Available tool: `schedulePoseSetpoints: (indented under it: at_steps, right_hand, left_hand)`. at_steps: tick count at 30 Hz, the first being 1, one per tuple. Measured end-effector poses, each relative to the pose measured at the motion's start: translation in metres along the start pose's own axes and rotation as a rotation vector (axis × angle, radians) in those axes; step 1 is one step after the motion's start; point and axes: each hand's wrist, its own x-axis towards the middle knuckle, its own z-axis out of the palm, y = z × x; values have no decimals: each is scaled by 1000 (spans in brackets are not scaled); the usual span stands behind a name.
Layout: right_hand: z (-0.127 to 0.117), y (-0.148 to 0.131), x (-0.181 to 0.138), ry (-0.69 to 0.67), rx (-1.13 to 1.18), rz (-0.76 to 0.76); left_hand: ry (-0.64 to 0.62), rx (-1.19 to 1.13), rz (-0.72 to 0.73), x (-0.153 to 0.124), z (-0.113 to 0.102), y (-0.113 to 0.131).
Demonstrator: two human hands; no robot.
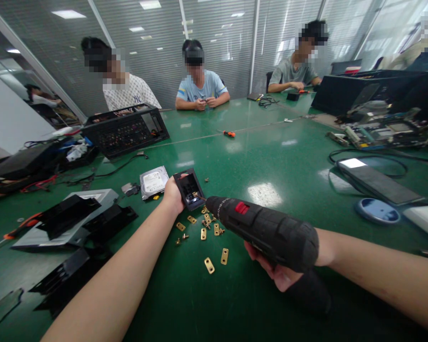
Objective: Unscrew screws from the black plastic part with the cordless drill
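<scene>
My left hand (172,194) grips a small black plastic housing (189,188) and holds it tilted up above the green table (271,156). My right hand (275,270) is wrapped round the handle of a black cordless drill (267,229) with a red switch. The drill's bit tip touches the inside of the housing near its lower right corner. Below the housing, several small brass plates and screws (209,228) lie scattered on the table, with two more brass plates (217,260) nearer to me.
A hard drive (153,182) lies left of the housing. Black plastic panels and a grey cover (71,216) sit at the left. An open black chassis (126,128), a red screwdriver (228,134), circuit boards (385,128), a tablet (376,180) and cables lie about. Several people sit round the table.
</scene>
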Motion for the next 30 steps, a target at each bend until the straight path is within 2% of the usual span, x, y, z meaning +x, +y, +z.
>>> schedulePoseSetpoints:
  at_steps: [9, 14, 19, 25, 30]
  right_hand:
    - [-2, 7, 2, 27, 8, -39]
    - [-2, 4, 3, -56, 9, 10]
    - [0, -1, 3, 11, 6, -30]
    - [-1, -2, 3, -37, -1, -17]
    - [1, 0, 1, 17, 6, -23]
  left_hand:
    - [6, 13, 22, 2, -3, -1]
    - [-13, -11, 1, 4, -5, -1]
    - [1, -24, 7, 4, -5, -2]
    - [-4, -29, 4, 4, -5, -2]
    - [-19, -32, -6, 5, -6, -2]
